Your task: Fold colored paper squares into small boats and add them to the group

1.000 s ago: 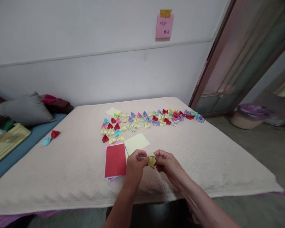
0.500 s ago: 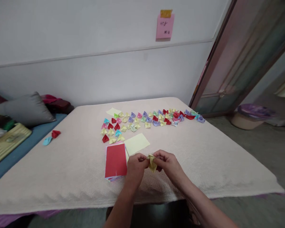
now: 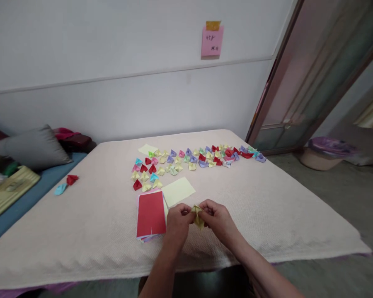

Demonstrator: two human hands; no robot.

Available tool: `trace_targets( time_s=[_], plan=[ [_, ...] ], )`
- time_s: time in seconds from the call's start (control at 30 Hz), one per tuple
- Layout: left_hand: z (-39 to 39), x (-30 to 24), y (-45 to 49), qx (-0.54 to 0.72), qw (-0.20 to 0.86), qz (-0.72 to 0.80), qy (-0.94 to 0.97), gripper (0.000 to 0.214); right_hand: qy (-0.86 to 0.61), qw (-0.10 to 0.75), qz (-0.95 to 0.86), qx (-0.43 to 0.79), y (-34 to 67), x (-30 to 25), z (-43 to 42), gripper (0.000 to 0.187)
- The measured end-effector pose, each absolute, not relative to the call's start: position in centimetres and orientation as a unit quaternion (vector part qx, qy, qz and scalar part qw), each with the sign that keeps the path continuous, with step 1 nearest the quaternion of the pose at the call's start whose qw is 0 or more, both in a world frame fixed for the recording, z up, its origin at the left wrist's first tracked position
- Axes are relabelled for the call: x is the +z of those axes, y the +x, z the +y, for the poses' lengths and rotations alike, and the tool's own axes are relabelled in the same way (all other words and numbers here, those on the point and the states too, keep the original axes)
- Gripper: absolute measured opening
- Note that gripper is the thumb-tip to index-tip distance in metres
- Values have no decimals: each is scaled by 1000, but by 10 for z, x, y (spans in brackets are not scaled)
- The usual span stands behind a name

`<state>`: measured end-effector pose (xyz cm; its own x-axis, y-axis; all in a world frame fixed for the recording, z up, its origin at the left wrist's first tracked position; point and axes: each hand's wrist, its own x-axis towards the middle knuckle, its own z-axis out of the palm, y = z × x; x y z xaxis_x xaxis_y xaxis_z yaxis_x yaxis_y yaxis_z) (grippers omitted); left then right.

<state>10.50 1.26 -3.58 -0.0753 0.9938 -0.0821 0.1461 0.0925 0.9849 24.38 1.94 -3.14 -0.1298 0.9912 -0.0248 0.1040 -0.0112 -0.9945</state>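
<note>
Between my two hands, near the front edge of the covered table, is a small piece of folded yellow paper. My left hand pinches its left side between thumb and fingers. On the opposite side, my right hand grips it the same way, the thumb pressed on its face. Some of the fingertips are hidden behind the paper. Left of my left hand lies a stack of coloured paper topped by a red sheet. A pale yellow sheet lies flat just beyond my hands.
Several rows of small folded paper pieces in many colours stretch across the back. A red folded piece and a light blue one lie far left. A grey pillow is at left; a lined bin stands on the floor at right.
The view has tilted up slightly, so everything sits a little lower. Both hands still hold the yellow paper, which now looks more spread at the top, with the thumbs closer together.
</note>
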Motion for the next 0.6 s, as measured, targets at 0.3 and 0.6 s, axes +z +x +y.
trace_targets(
  time_s=[0.3, 0.6],
  plan=[
    [19, -34, 100, 487, 497, 563, 446, 7, -533, 454, -679, 221, 243, -29, 9, 5],
    [20, -28, 105, 451, 444, 592, 499, 18, -574, 403, -710, 61, 235, -44, 13, 18]
  ],
)
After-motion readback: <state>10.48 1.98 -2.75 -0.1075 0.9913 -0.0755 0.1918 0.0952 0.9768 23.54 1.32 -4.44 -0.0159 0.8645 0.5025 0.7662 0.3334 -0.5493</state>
